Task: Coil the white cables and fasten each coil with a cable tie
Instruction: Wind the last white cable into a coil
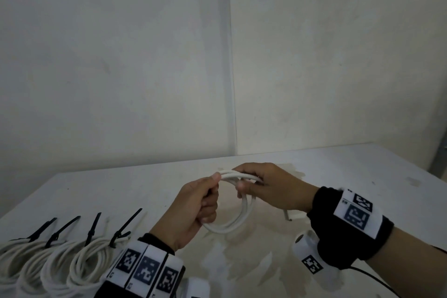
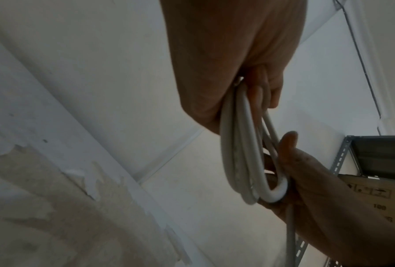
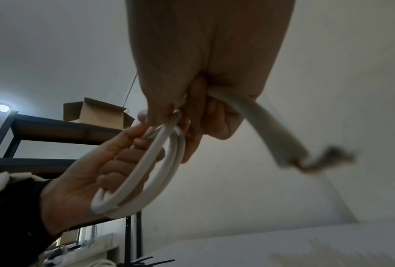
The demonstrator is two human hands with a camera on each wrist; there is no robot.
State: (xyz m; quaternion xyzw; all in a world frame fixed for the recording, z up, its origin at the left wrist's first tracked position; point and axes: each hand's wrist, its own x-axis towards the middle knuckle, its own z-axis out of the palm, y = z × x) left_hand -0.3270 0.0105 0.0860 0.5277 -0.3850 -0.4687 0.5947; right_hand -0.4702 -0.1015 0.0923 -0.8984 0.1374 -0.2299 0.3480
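Holding a white cable coil (image 1: 232,210) above the table (image 1: 338,169), two hands meet near its middle. Left of that coil, four finished coils (image 1: 60,266) with black cable ties (image 1: 93,228) run off the bottom edge, partly hidden by the left wrist band. The left hand (image 1: 193,210) curls its fingers around the coil's left side, thumb on top. The right hand (image 1: 273,186) closes around the coil's upper right, fingers covering the strands there. In the right wrist view, the cable's loose end (image 3: 290,157) juts out past the right hand, blurred, its frayed tip hard to make out.
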